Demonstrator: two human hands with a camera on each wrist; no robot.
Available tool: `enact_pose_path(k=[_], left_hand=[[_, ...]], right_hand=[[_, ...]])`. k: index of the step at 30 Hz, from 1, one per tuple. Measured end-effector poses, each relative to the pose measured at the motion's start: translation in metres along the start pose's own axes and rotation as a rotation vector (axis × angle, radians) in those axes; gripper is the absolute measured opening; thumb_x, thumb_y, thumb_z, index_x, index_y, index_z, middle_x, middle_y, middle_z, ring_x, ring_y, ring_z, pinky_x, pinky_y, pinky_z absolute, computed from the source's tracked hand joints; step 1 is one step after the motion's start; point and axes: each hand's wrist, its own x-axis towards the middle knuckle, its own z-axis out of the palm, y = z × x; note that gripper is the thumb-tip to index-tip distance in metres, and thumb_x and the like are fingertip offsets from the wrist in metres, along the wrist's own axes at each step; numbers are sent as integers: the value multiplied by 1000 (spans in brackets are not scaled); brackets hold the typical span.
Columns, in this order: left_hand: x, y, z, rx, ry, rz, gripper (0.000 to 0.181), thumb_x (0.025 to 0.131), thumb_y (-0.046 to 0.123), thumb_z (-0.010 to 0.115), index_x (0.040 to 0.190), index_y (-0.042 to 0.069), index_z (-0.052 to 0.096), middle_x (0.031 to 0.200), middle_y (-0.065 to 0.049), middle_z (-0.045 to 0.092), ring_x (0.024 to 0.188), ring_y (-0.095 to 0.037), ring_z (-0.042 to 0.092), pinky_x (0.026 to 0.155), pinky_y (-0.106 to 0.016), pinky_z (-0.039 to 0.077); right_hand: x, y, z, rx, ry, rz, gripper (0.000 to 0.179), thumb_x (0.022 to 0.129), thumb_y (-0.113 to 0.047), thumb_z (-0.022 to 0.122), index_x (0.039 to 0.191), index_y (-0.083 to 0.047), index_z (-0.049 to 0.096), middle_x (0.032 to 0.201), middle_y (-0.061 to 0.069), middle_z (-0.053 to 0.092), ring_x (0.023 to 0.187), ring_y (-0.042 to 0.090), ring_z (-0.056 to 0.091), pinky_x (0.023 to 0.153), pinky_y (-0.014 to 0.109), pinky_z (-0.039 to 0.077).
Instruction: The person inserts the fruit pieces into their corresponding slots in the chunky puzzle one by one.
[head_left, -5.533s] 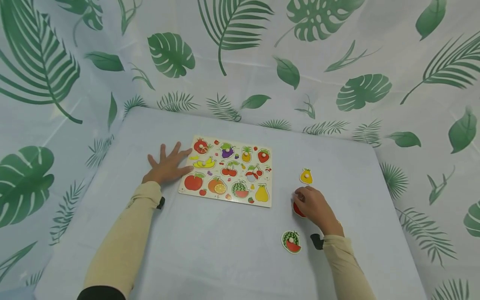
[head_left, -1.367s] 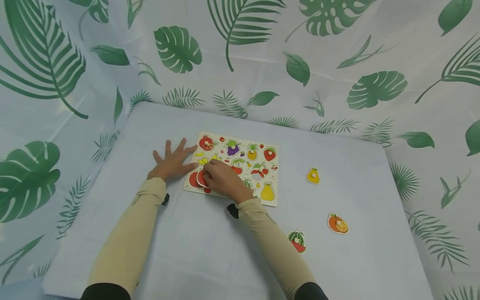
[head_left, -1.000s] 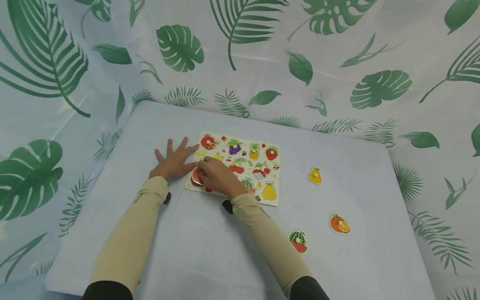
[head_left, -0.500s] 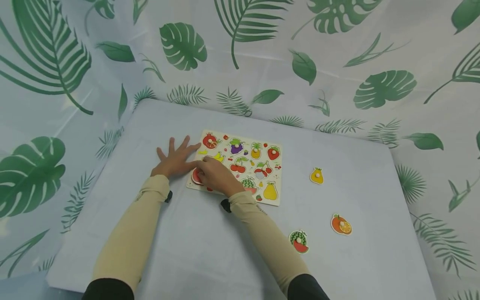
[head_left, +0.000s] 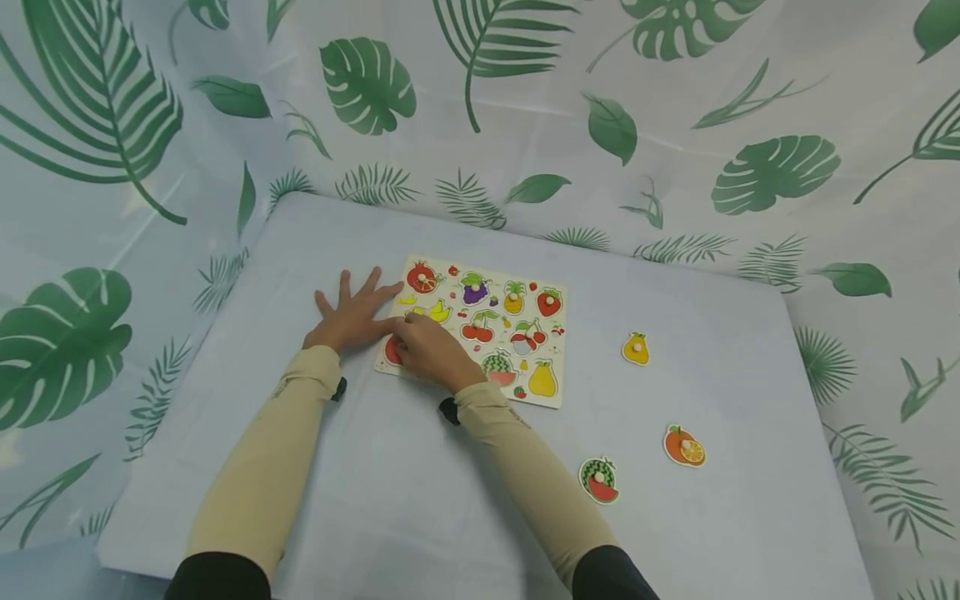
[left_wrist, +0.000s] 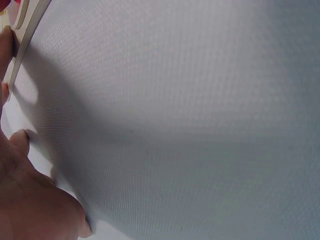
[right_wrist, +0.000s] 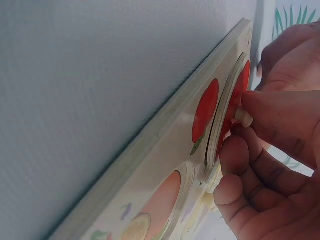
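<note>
A fruit peg puzzle board [head_left: 559, 358] lies on the white table. My right hand [head_left: 435, 350] pinches the small knob [right_wrist: 243, 117] of a red apple puzzle piece [right_wrist: 232, 112] between thumb and fingers. In the right wrist view, this piece is at the apple spot in the board's near left corner, its edge standing slightly proud of the board. My left hand [head_left: 351, 319] rests with spread fingers along the board's left side; thumb and index finger touch its edge. In the head view, the right fingers partly hide the apple piece.
To the right of the board lie a pear piece [head_left: 635, 349], an orange piece [head_left: 684, 447] and a watermelon piece [head_left: 599, 481], knobs up. Other fruit pieces, such as the grapes [head_left: 474, 289] and strawberry [head_left: 549, 302], sit in the board. A leaf-print curtain [head_left: 510, 92] hangs behind the table.
My right hand has carried the apple piece from the table on the right to the board's near left corner, where it has shifted left and gone lower. My left hand stays at the board's edge.
</note>
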Motion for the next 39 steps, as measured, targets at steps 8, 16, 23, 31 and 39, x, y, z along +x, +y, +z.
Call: enact_pose_path(k=[8,16,23,31,39], left_hand=[[1,0,0,6,-4,-7,84,103,62,61,172,28,28,180,-10,-6,156,-50,-28,110,-83,-20],[3,3,0,3,-2,5,82,104,60,60,172,28,28,180,-10,-6,155,-50,-28,109,-83,-21],[2,0,1,4,-8,8,84,103,63,60,172,27,27,180,-11,-6,155,-51,-28,109,-83,-20],[1,3,-1,2,-1,2,80,105,54,61,172,26,28,180,-13,-4,155,-52,-27,110,-83,-19],[-1,4,-1,6,-9,-4,79,106,54,59,172,25,27,180,-12,-6,155,-51,-29,110,-82,-21]], right_hand=[[0,1,1,4,1,-13,23,105,-6,68,127,-3,70,103,9,68,87,18,60,81,27,54],[-2,2,-2,6,-2,-12,24,104,-5,69,128,-3,69,103,9,68,89,19,60,82,28,54],[-5,0,-7,0,-26,-5,20,105,-7,68,124,-2,68,101,8,66,85,18,58,76,26,51],[-18,0,-18,-1,6,9,22,105,-12,70,125,-2,72,105,9,66,87,19,60,80,28,54],[-42,12,-31,-2,46,47,22,102,-8,73,123,0,75,118,13,71,102,25,69,93,34,58]])
